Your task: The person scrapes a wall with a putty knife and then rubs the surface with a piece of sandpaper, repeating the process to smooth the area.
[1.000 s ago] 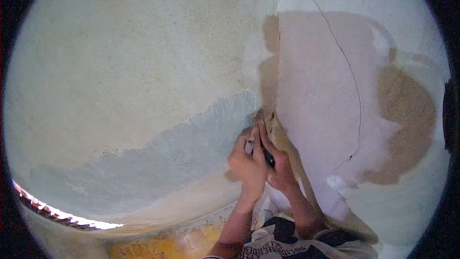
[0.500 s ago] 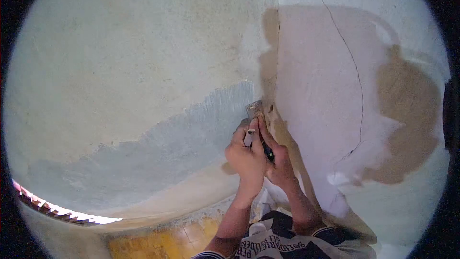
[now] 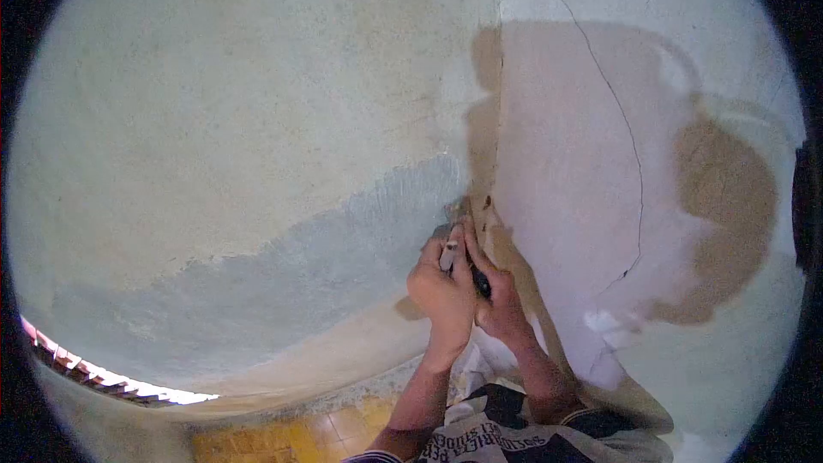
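My left hand (image 3: 441, 291) and my right hand (image 3: 503, 302) are close together on one scraper (image 3: 459, 208), its flat blade pointing away from me against the wall. The fingers of both hands reach up towards the base of the blade. A pale, round-ended piece (image 3: 447, 255) shows between the fingers of my left hand, and a dark handle end (image 3: 482, 283) sticks out near my right palm. Around the blade, the wall has a scraped grey-blue patch (image 3: 343, 249) with a ragged upper edge. The blade sits at the right end of this patch, near the room's corner.
Right of the corner stands a pale wall (image 3: 566, 137) with a long thin crack (image 3: 633, 133) and my shadow across it. Yellow floor tiles (image 3: 326, 429) show below. A bright slatted opening (image 3: 120, 386) lies at lower left.
Both hands and the scraper have moved slightly down along the wall, still gripping together. The view has also shifted a little.
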### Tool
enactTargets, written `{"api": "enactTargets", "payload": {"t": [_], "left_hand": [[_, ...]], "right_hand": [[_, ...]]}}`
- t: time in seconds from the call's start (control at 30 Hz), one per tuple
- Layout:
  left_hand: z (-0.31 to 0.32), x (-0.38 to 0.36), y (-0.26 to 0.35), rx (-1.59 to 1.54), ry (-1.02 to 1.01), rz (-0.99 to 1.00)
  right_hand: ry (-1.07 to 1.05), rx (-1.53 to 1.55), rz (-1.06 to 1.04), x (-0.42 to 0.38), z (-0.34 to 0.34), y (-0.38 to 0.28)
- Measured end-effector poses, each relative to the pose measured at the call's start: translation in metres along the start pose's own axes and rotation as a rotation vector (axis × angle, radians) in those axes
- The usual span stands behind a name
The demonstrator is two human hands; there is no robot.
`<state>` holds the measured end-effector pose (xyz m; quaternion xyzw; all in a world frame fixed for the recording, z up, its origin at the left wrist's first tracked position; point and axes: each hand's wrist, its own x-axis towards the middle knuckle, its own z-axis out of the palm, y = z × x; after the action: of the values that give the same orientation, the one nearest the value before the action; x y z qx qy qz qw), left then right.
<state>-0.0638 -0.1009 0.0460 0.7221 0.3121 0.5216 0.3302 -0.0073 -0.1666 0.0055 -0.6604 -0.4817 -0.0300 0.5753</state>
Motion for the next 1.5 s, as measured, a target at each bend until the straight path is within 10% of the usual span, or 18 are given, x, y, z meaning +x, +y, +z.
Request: {"api": "enactTargets", "payload": {"t": [0.17, 1.5], "left_hand": [[0.002, 0.015, 0.011, -0.079, -0.078, -0.086], [-0.009, 0.022, 0.025, 0.057, -0.054, -0.006]], "right_hand": [[-0.085, 0.125, 0.239, 0.01, -0.011, -0.019], [-0.079, 0.25, 0.237, 0.012, -0.008, -0.019]]}}
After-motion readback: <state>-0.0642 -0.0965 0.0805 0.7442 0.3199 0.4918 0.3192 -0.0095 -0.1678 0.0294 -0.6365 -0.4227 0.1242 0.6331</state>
